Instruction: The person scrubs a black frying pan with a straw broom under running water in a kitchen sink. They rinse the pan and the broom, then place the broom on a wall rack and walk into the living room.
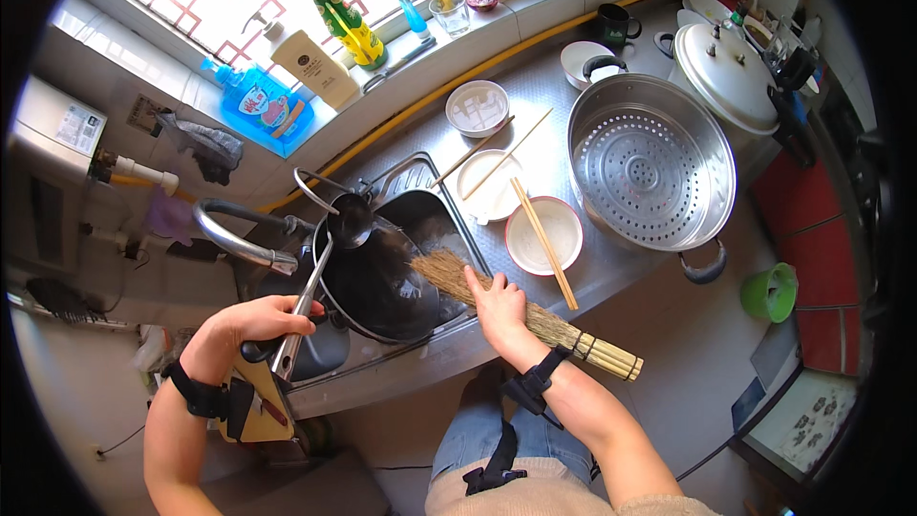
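Observation:
My left hand [276, 319] grips the dark handle of a wok [387, 279], which rests tilted over the sink [469, 251]. The handle of a metal ladle [308, 294] passes by the same hand; whether the fingers hold it too, I cannot tell. The dark ladle bowl lies at the wok's far rim. My right hand [498, 304] is closed around a straw brush [544, 322], its frayed end over the wok's near right side and its bound end pointing towards me. Some liquid and glare show inside the wok.
A curved faucet [243, 236] stands left of the wok. Right of the sink are a white plate [491, 186], a red-rimmed bowl [544, 236] with chopsticks [544, 244] across it, and a large steamer pot [652, 172]. Bottles, among them a dish soap bottle [261, 107], line the window sill.

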### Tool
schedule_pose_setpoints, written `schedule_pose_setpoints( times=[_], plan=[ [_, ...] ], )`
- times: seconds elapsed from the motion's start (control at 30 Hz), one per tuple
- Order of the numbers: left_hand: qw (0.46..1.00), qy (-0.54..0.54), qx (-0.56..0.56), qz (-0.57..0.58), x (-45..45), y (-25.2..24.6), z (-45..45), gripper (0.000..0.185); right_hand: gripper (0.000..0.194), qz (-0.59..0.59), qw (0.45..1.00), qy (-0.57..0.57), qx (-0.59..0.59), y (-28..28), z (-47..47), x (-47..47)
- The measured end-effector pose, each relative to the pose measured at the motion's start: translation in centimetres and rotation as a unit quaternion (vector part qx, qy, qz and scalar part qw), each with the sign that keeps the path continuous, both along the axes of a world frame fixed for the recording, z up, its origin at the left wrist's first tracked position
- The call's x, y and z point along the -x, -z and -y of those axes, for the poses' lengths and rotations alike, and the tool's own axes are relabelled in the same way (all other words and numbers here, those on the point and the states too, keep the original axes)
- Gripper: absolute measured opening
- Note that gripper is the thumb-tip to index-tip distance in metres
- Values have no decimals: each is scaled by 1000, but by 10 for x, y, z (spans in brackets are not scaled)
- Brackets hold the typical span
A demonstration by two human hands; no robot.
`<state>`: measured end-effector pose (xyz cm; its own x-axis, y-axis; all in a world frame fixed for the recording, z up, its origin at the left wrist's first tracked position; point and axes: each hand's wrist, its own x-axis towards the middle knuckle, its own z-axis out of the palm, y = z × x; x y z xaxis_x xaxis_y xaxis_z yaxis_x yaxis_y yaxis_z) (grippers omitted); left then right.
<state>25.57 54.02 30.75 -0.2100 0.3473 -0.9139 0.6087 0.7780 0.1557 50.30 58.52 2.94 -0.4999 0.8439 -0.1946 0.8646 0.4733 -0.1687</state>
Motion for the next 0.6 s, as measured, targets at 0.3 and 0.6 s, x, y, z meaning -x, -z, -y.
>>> schedule_pose_setpoints(
  times=[0.3,0.6],
  plan=[
    [989,99,-11,-107,-23,-15,-10,47,65,-58,990,24,-124,19,-2,-23],
    [997,32,-34,-62,-11,-16,12,43,56,-304,939,-52,-152,-23,11,-24]
  ],
)
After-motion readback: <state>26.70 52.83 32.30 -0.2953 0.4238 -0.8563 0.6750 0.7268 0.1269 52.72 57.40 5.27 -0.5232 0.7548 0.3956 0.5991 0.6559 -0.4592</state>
